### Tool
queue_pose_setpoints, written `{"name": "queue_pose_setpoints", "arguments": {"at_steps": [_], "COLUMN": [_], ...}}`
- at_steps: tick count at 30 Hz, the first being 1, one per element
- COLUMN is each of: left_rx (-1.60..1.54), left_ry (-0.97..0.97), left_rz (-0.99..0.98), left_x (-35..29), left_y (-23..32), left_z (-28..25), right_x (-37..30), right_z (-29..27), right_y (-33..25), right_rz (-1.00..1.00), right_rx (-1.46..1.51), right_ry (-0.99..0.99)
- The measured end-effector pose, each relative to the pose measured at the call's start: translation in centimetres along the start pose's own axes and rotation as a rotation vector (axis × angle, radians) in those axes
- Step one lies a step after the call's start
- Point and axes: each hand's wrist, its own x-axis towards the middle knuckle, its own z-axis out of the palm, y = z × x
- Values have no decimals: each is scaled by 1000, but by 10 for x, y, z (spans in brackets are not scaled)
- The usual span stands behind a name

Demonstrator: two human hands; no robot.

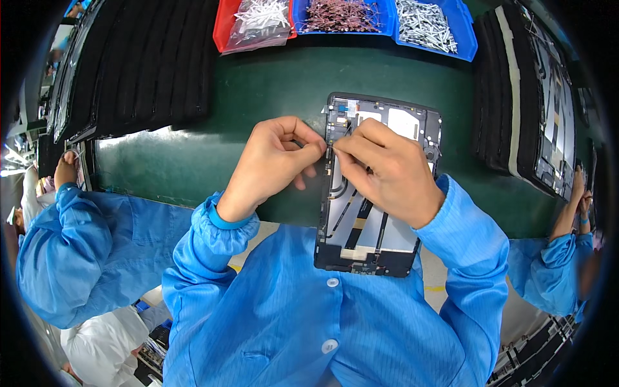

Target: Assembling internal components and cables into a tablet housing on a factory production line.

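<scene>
An opened tablet (pixel 396 235) with a black frame, a pale inner panel and dark flat cables stands in front of me, its lower end overlapping the front edge of the green table. At its upper left edge, my left hand (pixel 267 164) has thumb and index finger pinched together. My right hand (pixel 396 171) lies over the tablet's upper middle, its thumb and fingertips closed near the same edge, close to the left fingertips. Whatever is between the fingers of either hand is too small or hidden to name. Part of the tablet is covered by my right hand.
Along the far edge of the green table (pixel 271 84) stand a red bin (pixel 223 29) with bagged white pieces, a blue bin (pixel 345 32) of thin reddish wires and another blue bin (pixel 465 42) of silvery parts. Black padded stacks (pixel 148 71) flank both sides. People in blue sit left and right.
</scene>
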Motion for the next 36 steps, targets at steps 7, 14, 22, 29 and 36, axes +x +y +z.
{"name": "queue_pose_setpoints", "arguments": {"at_steps": [7, 14, 22, 29, 36], "left_rx": [54, 109, 217, 168, 64], "left_ry": [22, -3, -58, -59, -19], "left_rz": [7, 53, 36, 59, 122], "left_x": [-3, -4, 2, -7, -15], "left_y": [-1, 3, 12, 5, -3], "left_z": [5, 5, 2, -5, -14], "right_x": [-3, -3, 31, 103, 108], "right_z": [2, -3, -32, -72, -71], "right_y": [-5, -4, -3, 63, 86], "right_rz": [60, 93, 336, 471, 545], "right_rx": [83, 74, 260, -746, -745], "right_ry": [93, 80, 27, 299, 235]}}
